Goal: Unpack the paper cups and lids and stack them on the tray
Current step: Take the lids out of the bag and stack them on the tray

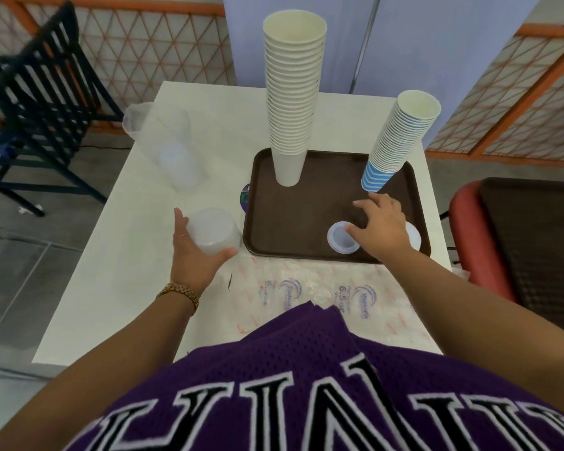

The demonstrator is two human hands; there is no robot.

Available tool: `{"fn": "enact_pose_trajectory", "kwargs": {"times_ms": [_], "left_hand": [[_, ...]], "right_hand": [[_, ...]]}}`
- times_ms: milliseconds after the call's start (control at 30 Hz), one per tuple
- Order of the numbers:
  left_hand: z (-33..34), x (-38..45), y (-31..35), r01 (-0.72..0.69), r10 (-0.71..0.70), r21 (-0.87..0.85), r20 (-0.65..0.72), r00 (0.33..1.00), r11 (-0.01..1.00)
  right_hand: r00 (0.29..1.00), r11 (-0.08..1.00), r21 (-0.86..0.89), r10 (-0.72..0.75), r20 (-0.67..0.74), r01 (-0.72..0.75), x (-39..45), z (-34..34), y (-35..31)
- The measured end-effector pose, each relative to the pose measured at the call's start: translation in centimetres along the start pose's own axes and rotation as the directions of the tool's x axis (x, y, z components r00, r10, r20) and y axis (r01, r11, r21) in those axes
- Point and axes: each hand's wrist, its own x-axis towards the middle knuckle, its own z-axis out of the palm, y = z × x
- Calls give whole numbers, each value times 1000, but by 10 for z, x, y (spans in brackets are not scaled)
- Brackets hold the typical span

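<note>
Right hand point(380, 224): palm down over near-right part of tray point(274, 203), fingers spread and relaxed, fingertips touching or just at rim of single white lid point(342, 238) lying flat on tray floor. Not gripping anything that shows; contact w/ lid can't be told for sure.

Left hand point(194, 244): curled round sleeve of lids point(213, 230), a short clear-wrapped stack held off tray, just beside its left edge, over table point(118, 255). Stack's long axis runs roughly away from the person, tilted (near end in palm).

Second white lid point(414, 237): flat on tray, mostly hidden behind right hand, near tray's right rim.

Cream cup stack point(293, 92): upright, tall, back-centre of tray.

Blue-striped cup stack point(394, 144): on tray's back-right corner, leaning right.

Key relation: supply of lids sits left of tray in left hand; landing spot (loose lid) sits right, under right hand. Right hand is nearer the tray lids, left nearer the sleeve. Judgement: next lid must travel left to right, so right hand reaches across to the sleeve's open end, or left brings it over.

Other: empty clear wrapper point(166, 148) on table far-left; printed plastic wrap point(323, 294) on near edge of table.
</note>
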Motion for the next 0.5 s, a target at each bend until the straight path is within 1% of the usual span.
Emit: {"fn": "enact_pose_trajectory", "kwargs": {"times_ms": [133,267,400,500], "left_hand": [[-2,4,-11,61,-57,-122,42,998,991],[-5,14,-19,108,-91,-154,111,990,982],[-6,24,-25,47,-23,-168,144,989,985],[-7,30,-26,-24,61,-204,173,983,979]], "right_hand": [[978,981,24,-195,70,194,-5,6,-45],[917,930,56,-367,156,363,-10,13,-94],[832,859,97,-511,215,502,-13,21,-148],[788,825,87,-560,256,558,-11,26,-183]]}}
